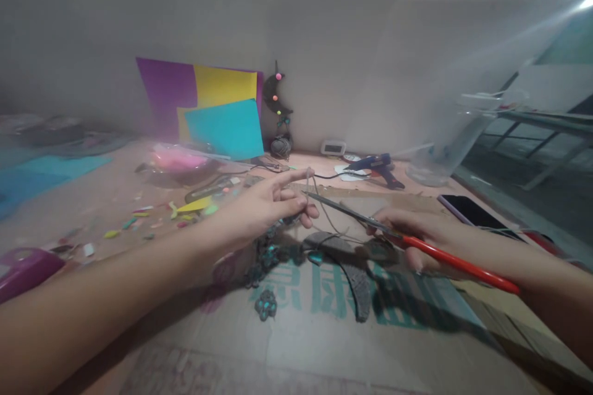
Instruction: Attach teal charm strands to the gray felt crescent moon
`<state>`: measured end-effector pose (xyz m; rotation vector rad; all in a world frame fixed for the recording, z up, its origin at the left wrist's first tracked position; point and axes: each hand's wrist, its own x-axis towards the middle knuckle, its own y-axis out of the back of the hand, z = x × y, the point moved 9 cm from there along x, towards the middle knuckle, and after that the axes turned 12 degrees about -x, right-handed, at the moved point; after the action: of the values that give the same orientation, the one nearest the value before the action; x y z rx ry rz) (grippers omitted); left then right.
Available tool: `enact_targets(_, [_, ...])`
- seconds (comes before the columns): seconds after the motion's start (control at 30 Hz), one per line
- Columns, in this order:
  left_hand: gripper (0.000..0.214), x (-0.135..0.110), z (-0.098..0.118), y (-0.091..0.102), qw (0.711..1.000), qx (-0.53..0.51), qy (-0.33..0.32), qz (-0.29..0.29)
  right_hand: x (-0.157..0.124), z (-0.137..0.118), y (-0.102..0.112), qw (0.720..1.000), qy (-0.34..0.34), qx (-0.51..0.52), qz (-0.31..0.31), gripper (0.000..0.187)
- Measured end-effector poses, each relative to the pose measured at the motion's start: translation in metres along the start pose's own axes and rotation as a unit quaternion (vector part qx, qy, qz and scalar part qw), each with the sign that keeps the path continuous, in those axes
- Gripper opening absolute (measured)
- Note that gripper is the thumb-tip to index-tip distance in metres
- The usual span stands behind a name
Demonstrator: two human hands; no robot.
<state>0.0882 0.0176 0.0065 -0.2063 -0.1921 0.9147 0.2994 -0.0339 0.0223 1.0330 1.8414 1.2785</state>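
My left hand (273, 197) is closed on a thin grey cord (327, 210), its index finger stretched out with the cord looped over the tip. Red-handled scissors (445, 254) lie in my right hand (414, 228), their dark blades pointing left and reaching the cord by my left fingers. Whether the blades are apart, I cannot tell. Below, a dark grey crescent (357, 287) with a teal piece on it rests on printed cardboard (315, 345). The cord runs down toward this crescent. Small grey-and-teal ornaments (265, 305) sit left of it, partly under my left hand.
Colored sheets (227, 129) lean on the wall beside a hanging moon decoration (273, 95) and a grey ball (280, 147). Behind my hands are a blue glue gun (377, 165) and small white device (333, 147). A phone (472, 213) and clear pitcher (440, 148) stand right; scraps (139, 215) lie left.
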Motion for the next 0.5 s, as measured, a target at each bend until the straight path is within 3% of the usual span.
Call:
enact_targets(0.07, [0.069,0.0,-0.001,-0.001,1.0,-0.004,0.006,-0.006,0.001,0.003,-0.011,0.999,-0.015,0.022,-0.043,0.042])
enact_targets(0.23, [0.07,-0.003,0.001,-0.006,0.999,0.003,0.029,-0.021,0.005,-0.002,-0.015,0.998,-0.01,0.04,-0.049,0.051])
enact_targets(0.5, [0.072,-0.006,0.003,-0.007,0.999,0.016,0.041,-0.026,0.01,-0.006,-0.017,0.996,-0.005,0.08,-0.045,0.039])
